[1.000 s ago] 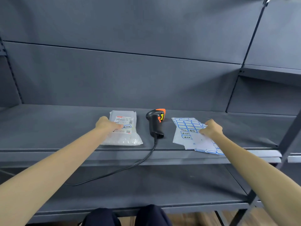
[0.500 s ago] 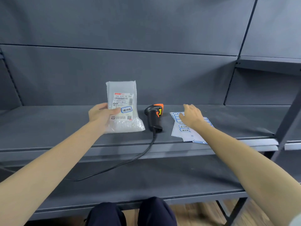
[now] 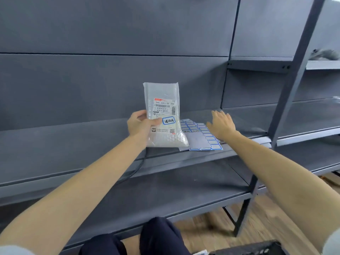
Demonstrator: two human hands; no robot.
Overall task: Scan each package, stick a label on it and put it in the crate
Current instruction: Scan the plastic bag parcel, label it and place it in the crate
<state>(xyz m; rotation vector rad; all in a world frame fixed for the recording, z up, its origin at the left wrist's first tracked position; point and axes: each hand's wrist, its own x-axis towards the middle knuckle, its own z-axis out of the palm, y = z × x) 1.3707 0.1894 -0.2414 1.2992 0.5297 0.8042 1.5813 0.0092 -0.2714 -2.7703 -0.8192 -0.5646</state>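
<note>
— Clear plastic package (image 3: 162, 115): position?
— Upright, raised above the grey shelf (image 3: 73, 144), printed shipping slip facing the camera. A blue-bordered label (image 3: 168, 120) with handwriting sits on its front.
— Left hand (image 3: 141, 125)?
— Its grip is clamped on the package's left edge, thumb across the front, fingers behind.
— Right hand (image 3: 222, 124)?
— Fingers spread and straight, holding nothing, palm down just over the label sheets (image 3: 200, 138).
— Those sheets?
— Overlapping, flat on the shelf, just right of the package.
— Other items?
— A black cable (image 3: 137, 168) drops over the shelf edge below the package.
</note>
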